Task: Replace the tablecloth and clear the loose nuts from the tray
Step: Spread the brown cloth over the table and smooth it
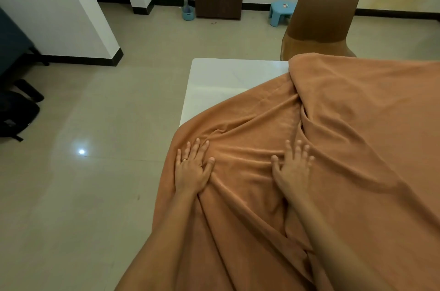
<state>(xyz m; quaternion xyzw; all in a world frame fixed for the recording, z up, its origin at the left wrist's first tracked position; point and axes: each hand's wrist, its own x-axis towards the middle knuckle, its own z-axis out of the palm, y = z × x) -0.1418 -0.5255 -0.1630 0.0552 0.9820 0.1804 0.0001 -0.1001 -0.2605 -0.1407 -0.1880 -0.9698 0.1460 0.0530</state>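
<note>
Smoothing is under way as the wrinkled cloth point(345, 136), draped over most of the table point(226, 81), is pressed by the left hand point(190, 171) and right hand point(291, 171), fingers point(197, 148) straight and spread. The bare far corner is judged to need covering next.

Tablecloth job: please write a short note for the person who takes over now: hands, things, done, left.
Left hand: open, flat on the orange tablecloth near its left edge.
Right hand: open, fingers spread on the folds.
Done: cloth lies on the table, wrinkled; far left corner bare.
Left: cover that corner, smooth the folds. Tray and nuts not in view.
</note>
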